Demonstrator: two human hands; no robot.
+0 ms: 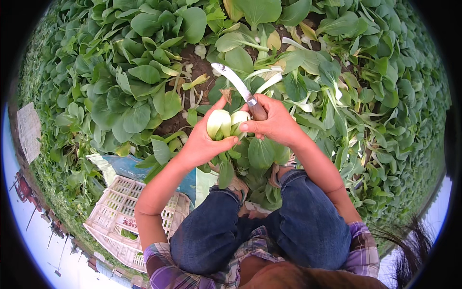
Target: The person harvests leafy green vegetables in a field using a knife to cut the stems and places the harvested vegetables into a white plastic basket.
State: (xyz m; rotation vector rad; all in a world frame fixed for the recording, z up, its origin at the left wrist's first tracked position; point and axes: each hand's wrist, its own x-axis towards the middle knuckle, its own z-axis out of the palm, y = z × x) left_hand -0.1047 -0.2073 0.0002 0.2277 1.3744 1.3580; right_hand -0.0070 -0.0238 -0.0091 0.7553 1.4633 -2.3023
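My left hand (204, 139) is wrapped around pale green bok choy (219, 124), its white base turned up and its leaves hanging below. In my right hand (272, 121) is the wooden handle of a curved knife (236, 82), its blade pointing up and to the left. The thumb of my right hand rests near a second pale base (240, 119) beside the first; whether both belong to one plant I cannot tell. A dry brown leaf (226, 94) stands just above my left hand.
Bok choy plants (133, 104) grow densely on both sides. Cut leaves and stalks (306, 65) lie on the soil ahead. A pale plastic crate (112, 209) and a blue and white sack (126, 168) are at the left, near my knees. Another crate (29, 132) stands far left.
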